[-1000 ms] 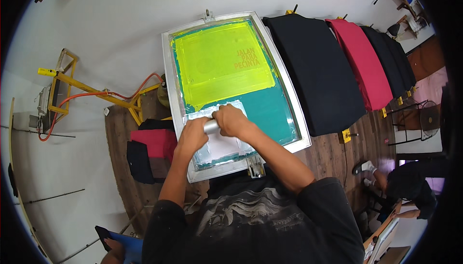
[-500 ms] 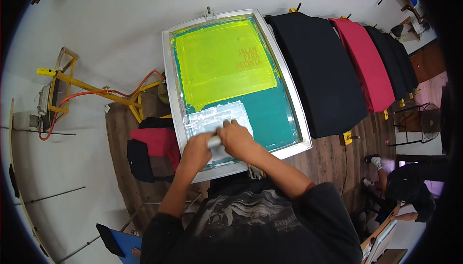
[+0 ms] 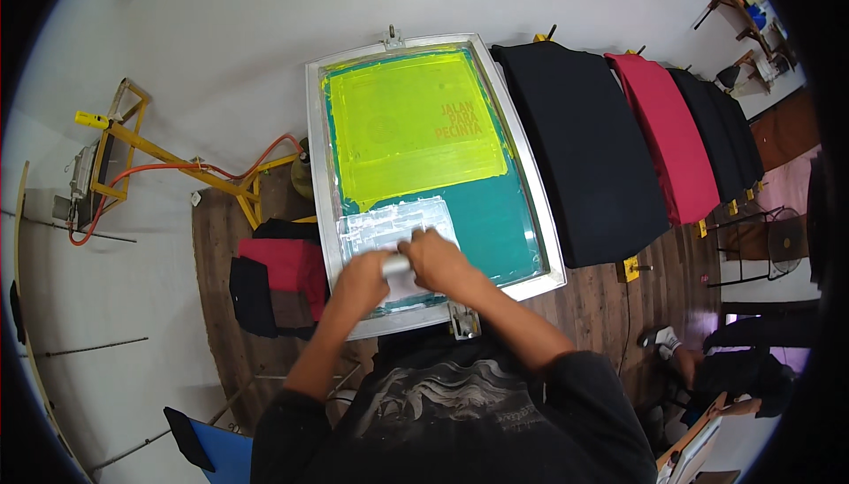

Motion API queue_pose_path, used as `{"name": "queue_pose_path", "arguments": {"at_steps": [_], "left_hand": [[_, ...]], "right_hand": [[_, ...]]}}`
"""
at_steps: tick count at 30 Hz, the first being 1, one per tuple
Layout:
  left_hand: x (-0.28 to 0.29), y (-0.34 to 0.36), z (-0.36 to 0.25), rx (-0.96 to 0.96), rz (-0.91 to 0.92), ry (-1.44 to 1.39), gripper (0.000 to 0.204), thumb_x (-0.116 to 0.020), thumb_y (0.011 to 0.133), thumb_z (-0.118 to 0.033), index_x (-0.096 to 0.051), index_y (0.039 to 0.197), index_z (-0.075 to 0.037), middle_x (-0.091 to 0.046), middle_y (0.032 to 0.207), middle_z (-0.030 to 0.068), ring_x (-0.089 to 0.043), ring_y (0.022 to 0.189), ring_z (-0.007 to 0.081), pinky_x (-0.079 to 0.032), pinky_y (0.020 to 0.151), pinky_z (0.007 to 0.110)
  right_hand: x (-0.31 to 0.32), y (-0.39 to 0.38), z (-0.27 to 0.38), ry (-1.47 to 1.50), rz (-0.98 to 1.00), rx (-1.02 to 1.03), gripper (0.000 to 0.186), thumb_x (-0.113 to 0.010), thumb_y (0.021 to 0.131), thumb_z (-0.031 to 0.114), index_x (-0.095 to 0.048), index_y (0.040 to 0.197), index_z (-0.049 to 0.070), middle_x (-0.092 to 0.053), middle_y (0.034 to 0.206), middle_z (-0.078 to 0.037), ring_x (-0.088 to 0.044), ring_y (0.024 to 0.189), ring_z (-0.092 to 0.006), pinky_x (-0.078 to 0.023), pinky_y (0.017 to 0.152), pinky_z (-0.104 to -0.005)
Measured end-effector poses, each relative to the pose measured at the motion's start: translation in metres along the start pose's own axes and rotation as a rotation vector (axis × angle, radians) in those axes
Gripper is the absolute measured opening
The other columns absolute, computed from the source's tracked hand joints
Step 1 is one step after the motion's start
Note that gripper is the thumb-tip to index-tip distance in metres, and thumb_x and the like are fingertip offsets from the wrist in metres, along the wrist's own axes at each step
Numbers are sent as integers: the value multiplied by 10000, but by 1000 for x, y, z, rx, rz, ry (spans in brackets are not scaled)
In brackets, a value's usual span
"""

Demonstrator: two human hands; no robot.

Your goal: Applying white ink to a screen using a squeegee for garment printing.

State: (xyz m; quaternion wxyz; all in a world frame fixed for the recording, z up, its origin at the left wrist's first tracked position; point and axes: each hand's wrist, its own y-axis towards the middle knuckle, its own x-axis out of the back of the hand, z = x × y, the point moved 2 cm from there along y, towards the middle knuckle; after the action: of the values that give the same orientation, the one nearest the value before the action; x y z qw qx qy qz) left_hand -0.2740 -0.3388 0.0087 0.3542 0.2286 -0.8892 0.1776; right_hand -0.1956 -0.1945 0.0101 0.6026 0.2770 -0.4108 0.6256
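Observation:
A screen-printing frame [image 3: 320,183] with a metal rim lies flat in front of me; its mesh is teal with a large yellow-green panel [image 3: 411,126]. White ink [image 3: 389,223] is smeared over the near left part of the mesh. My left hand [image 3: 361,279] and my right hand [image 3: 435,260] both grip a squeegee with a silver handle [image 3: 395,264] at the near edge of the ink patch.
Black [image 3: 579,143] and red shirts [image 3: 668,134] lie on boards to the right of the frame. A pile of red and black cloth [image 3: 279,276] lies at the left. A yellow metal stand [image 3: 159,152] with an orange cable stands further left. A person sits at lower right [image 3: 743,369].
Both hands have pulled the squeegee toward me across the mesh, and the white ink patch behind them is now uncovered.

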Motion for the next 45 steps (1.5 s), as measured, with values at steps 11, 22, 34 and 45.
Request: {"name": "queue_pose_path", "arguments": {"at_steps": [11,22,34,45], "left_hand": [[-37,-53,-14,66,0,31,558,-601,643,100,-585,1194,10,-617,1152,217,-583,1081,404,-489,931,445],[-6,4,2,-13,-42,-9,426,-569,700,93,-643,1106,-8,-652,1042,240,-617,1018,406,-495,895,439],[-1,-19,-13,70,113,31,443,-600,666,43,-658,1101,-15,-659,1005,265,-630,972,431,-508,882,459],[22,49,3,9,32,131,373,-584,695,107,-696,1032,-7,-667,942,271,-643,935,433,-515,848,469]], "right_hand": [[-29,-55,10,85,-76,35,280,-607,750,41,-613,1028,5,-570,1026,-237,-556,1006,-423,-562,743,-474],[-3,4,-3,-38,-66,-5,386,-672,659,-13,-619,1039,31,-597,1036,-195,-584,979,-401,-557,741,-461],[-6,-19,6,35,69,36,486,-759,637,45,-627,1104,56,-606,1043,-205,-589,1000,-410,-546,809,-476],[3,60,-18,-95,79,-92,298,-709,659,47,-714,955,82,-685,934,-169,-659,907,-353,-559,781,-424]]}}
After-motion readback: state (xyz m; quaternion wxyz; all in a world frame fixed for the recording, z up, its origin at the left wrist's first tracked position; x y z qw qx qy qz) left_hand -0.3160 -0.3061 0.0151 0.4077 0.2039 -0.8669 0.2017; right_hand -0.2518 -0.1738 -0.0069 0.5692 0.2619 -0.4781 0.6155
